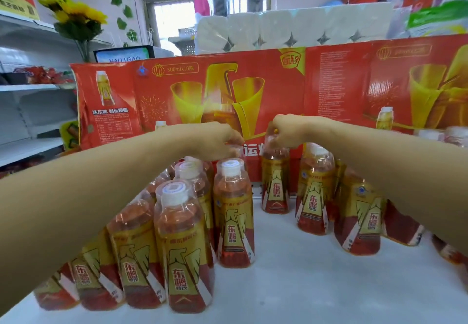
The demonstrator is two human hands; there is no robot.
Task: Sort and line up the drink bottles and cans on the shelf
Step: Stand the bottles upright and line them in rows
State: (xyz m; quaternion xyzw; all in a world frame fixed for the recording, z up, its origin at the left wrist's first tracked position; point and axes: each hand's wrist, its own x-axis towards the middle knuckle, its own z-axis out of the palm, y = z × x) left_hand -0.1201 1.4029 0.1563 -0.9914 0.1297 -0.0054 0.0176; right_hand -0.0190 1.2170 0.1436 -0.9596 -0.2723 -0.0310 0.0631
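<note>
Amber bottles (234, 212) upright on white shelf (304, 273), caps up; right hand (283, 131) grip pinches one bottle's cap (272, 143), left hand (222, 141) grip unclear

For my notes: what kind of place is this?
Probably a small shop: many same-brand drink bottles on a white shelf, red drink cartons behind, wrapped toilet paper rolls above.

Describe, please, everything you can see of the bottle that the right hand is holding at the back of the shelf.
The bottle is clear plastic holding amber drink, with a gold and red label printed in red characters. It stands upright on the white shelf, alone in the gap between the two bottle groups, just before the red cartons. The right hand pinches its top from above, hiding the cap.
</note>
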